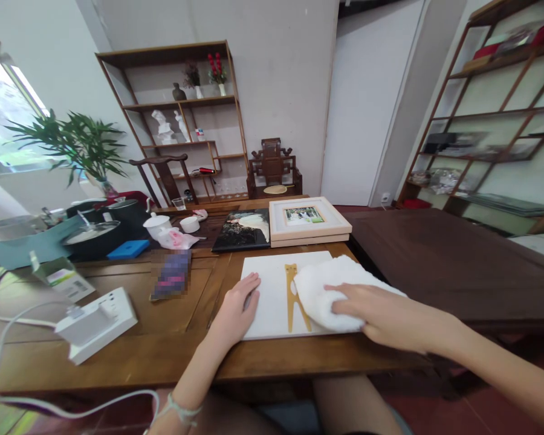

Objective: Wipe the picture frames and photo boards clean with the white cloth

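A white board (267, 284) lies flat at the table's front edge. My left hand (241, 302) rests on its left edge, fingers stretched onto the surface and thumb apart; it holds nothing that I can see. On the board is a flat gold piece (291, 296) with an animal-like head and two long legs. My right hand (358, 305) is closed on a fluffy white cloth (320, 287), pressing it onto the board's right side. The cloth touches the gold piece's right side and hides part of the board.
Behind the board lie a framed photo (308, 226) and a dark photo panel (245, 229). At left are a white power strip (102, 326) with cables, a small open box (66, 278), a blurred purple packet (172, 275), a blue block (128, 249) and a white teapot (157, 225).
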Demonstrator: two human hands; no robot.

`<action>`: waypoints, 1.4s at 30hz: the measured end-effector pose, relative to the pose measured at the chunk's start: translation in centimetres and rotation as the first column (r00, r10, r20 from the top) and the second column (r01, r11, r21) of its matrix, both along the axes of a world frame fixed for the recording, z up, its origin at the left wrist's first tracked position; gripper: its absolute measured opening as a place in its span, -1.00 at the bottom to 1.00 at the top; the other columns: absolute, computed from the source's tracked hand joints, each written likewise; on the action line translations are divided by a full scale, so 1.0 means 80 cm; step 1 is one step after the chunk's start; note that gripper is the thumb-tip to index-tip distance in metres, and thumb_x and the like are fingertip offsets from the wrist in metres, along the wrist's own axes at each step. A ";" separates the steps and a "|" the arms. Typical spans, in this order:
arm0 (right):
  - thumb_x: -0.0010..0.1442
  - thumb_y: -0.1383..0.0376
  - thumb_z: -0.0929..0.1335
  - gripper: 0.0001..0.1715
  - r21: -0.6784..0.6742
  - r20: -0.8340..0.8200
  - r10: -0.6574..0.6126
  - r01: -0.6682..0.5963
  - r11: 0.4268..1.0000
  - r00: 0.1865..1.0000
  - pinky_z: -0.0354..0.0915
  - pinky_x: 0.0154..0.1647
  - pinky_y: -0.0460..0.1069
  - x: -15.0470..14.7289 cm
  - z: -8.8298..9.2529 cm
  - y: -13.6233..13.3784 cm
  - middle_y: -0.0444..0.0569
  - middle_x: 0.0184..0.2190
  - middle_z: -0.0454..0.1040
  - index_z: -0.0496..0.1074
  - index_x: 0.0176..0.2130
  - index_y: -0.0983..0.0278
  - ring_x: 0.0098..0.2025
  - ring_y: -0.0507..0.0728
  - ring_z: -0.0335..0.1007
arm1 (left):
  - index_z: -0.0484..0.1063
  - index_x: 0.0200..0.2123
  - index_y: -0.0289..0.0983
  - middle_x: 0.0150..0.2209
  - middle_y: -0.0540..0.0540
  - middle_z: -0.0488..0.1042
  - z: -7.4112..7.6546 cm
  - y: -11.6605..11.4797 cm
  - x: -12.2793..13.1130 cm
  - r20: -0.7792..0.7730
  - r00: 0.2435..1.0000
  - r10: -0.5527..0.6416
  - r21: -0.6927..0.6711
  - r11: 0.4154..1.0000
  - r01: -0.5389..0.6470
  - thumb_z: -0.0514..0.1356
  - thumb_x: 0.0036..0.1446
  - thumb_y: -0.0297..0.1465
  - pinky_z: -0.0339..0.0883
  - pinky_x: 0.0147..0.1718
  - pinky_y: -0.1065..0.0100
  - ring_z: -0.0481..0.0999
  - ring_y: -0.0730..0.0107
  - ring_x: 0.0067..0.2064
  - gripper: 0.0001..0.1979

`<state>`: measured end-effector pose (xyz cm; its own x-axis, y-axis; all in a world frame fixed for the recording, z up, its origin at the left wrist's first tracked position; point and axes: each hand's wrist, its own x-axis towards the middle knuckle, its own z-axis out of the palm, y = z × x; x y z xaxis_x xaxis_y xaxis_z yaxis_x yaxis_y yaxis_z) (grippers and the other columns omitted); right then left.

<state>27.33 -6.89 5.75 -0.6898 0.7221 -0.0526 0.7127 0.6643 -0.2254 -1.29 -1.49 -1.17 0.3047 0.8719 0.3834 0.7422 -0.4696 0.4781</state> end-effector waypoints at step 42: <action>-0.09 0.52 0.21 -0.56 0.278 -0.143 -0.054 0.093 0.956 0.988 0.01 0.14 0.22 -0.042 -0.050 0.083 0.25 0.07 0.25 0.35 -0.16 0.37 0.19 0.31 0.00 | 0.43 -0.06 -0.35 0.06 -0.23 0.37 0.001 -0.001 0.000 0.027 1.000 -0.001 -0.007 1.000 0.001 0.00 0.14 -0.36 0.16 0.13 0.12 0.32 0.20 0.12 -0.64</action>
